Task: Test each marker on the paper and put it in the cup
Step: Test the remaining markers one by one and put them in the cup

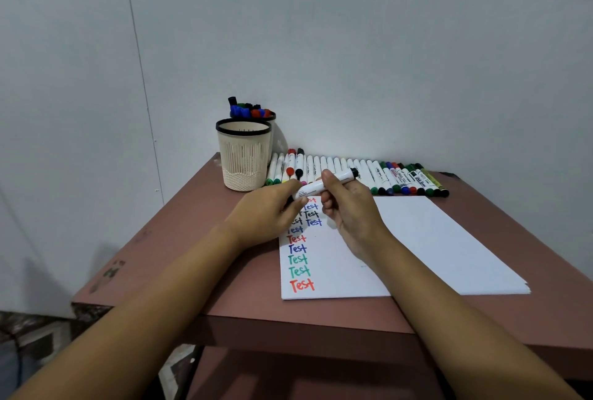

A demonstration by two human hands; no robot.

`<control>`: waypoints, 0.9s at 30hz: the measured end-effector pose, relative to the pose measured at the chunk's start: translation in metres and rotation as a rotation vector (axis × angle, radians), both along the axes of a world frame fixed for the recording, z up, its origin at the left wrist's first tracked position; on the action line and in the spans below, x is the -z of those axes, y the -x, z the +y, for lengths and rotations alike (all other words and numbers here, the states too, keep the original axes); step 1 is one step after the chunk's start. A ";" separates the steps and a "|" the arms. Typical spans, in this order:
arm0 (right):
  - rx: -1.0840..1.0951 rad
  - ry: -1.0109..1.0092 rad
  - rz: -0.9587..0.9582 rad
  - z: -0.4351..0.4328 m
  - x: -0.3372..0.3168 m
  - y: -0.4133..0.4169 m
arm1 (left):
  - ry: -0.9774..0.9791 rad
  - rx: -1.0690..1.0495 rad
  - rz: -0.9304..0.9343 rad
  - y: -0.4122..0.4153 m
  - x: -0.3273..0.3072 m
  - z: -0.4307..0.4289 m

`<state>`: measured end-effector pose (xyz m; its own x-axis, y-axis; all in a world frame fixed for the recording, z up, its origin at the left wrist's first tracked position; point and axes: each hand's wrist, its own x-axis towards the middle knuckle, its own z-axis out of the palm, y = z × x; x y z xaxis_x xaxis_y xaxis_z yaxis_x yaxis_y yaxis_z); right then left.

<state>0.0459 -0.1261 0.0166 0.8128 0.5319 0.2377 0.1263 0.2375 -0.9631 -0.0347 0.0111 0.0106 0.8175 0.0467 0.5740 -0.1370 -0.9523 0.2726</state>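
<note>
I hold a white marker [324, 183] with a black end above the top left of the paper [426, 245]. My right hand [349, 210] grips its barrel. My left hand [269, 210] pinches its lower left end, where the cap is hidden by the fingers. The paper carries a column of "Test" words in red, blue, green and black. A cream cup [244, 155] with a black rim stands at the back left, and nothing shows above its rim. Behind it a second cup [271, 118] holds several markers.
A long row of markers [369, 175] lies along the wall behind the paper, from the cups to the right. The brown table [199, 239] ends in a front edge near me and a left edge beside the cups. The wall stands right behind.
</note>
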 end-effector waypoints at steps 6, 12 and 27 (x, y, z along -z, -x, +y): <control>-0.048 -0.020 -0.033 0.000 0.000 -0.001 | 0.127 0.015 -0.036 0.001 0.001 -0.001; -0.062 -0.034 -0.041 0.000 0.000 -0.002 | 0.221 0.028 -0.027 -0.001 0.002 -0.001; -0.135 -0.062 -0.071 -0.003 -0.003 -0.003 | 0.437 0.200 0.010 -0.006 0.004 0.002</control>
